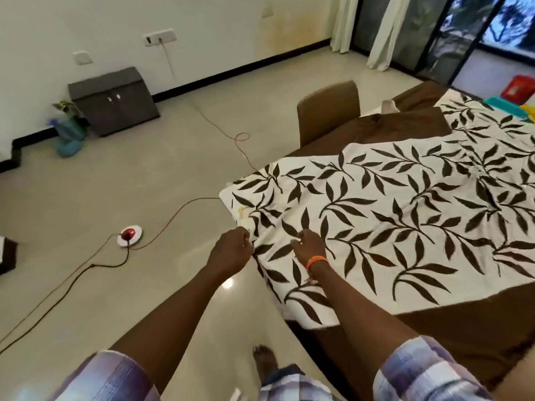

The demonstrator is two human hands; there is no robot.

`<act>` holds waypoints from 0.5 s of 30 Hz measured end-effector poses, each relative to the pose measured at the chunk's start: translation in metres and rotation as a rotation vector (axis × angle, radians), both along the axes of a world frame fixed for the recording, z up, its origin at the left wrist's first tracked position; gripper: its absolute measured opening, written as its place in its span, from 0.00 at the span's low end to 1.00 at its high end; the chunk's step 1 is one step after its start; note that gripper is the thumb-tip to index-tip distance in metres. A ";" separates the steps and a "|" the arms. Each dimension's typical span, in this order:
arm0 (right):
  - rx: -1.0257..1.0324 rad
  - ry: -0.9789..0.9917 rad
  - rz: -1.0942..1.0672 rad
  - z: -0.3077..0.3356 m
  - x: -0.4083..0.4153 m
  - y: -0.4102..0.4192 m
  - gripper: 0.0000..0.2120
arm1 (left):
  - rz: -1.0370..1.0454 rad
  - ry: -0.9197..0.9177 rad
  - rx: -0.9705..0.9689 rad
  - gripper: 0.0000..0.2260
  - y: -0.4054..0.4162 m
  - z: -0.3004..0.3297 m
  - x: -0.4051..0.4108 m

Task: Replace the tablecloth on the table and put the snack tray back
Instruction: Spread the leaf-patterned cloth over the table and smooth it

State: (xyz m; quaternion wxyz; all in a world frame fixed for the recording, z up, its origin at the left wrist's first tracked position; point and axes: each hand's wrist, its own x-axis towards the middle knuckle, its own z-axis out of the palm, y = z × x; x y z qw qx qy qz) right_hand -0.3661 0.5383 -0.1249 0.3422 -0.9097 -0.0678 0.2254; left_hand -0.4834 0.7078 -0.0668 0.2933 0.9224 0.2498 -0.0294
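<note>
A dark cabinet [113, 101] stands against the wall beside a blue vase [69, 137]. A cable [173, 215] crosses the floor near a brown chair [328, 110].

Evenly daylit from the glass doors [451, 33]; glare spot on the floor tiles [227, 283]; soft throughout, edges bowed by wide-angle distortion.

White, brown-leafed tablecloth [390, 215]

- The tablecloth [405, 215] runs off the right edge.
- The coloured tray [521, 107] at the far corner is cut off there too.
- The tabletop is hidden under cloth.
</note>
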 end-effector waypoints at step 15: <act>-0.584 0.026 -0.102 -0.062 0.043 0.106 0.31 | -0.865 0.075 0.561 0.40 0.184 -0.109 0.234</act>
